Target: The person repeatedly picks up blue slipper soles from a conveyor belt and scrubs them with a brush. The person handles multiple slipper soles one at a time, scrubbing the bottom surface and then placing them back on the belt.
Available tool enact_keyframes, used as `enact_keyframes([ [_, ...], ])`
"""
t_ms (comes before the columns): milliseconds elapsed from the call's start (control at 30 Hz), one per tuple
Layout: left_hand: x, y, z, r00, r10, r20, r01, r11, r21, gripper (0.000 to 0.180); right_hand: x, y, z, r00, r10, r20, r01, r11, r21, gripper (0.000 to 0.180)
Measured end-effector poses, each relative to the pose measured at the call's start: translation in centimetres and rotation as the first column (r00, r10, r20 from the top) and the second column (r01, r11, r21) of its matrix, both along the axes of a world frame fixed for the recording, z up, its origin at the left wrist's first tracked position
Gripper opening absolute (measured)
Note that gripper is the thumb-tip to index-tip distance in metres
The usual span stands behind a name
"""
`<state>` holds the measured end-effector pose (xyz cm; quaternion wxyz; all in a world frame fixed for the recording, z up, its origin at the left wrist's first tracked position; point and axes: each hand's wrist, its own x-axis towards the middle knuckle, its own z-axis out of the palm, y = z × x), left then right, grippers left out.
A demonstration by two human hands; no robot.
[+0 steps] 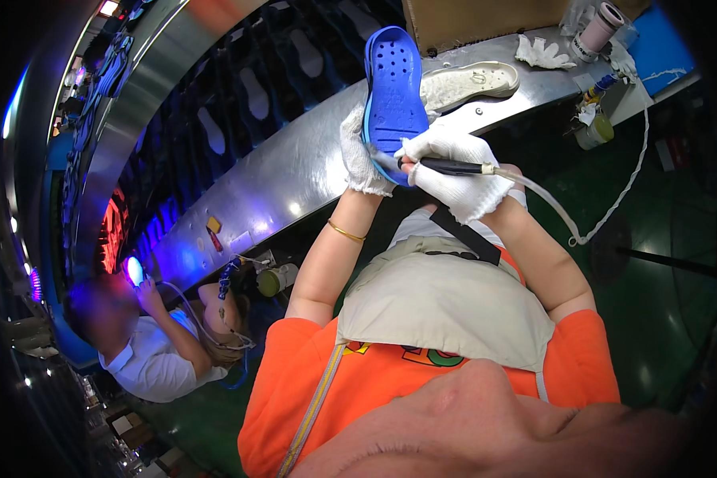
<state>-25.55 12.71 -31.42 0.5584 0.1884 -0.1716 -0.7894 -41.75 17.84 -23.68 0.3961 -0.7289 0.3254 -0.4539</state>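
My left hand (358, 151), in a white knit glove, grips a blue shoe sole (398, 99) by its edge near the lower end. The sole is tilted up, its inner face with small holes and grooves toward me. My right hand (474, 191), gloved too with some fingertips bare, is closed round a black-handled brush (446, 166). A thin clear hose (546, 197) runs from the handle's end. The brush's pale tip is at the sole's lower end; whether it touches cannot be made out. Behind the sole, an off-white sole (486, 84) lies on the metal ledge (295, 155).
Beyond the ledge, a dark conveyor carries several soles (255, 94). A loose white glove (543, 52) and a pink bottle (599, 32) stand at far right, near a cardboard box (486, 24). A jar (594, 132) hangs below. At left sits a co-worker (159, 362) holding a glowing object.
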Motion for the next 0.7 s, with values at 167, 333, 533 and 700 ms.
enact_keyframes([
  [167, 0.0, 0.5, -1.2, 0.959, 0.000, -0.283, 0.007, 1.000, 0.026, 0.036, -0.5, -1.3, -1.3, 0.933, -0.189, 0.305, 0.102, 0.955, 0.280, 0.008],
  [333, -0.8, 1.9, 1.0, 0.995, 0.051, -0.088, -0.045, 0.996, 0.072, 0.041, 0.2, -0.9, -0.7, 0.990, -0.116, 0.086, 0.114, 0.993, 0.033, 0.010],
  [533, -1.2, 2.9, 2.5, 0.996, -0.068, -0.059, 0.071, 0.996, 0.060, 0.048, -0.7, -3.4, -1.8, 0.858, -0.341, 0.385, 0.262, 0.934, 0.243, 0.007],
  [700, -1.3, 2.5, 1.5, 0.979, -0.020, -0.202, 0.055, 0.984, 0.169, 0.047, 0.4, -3.8, -2.2, 0.920, -0.291, 0.263, 0.321, 0.944, -0.077, 0.011],
])
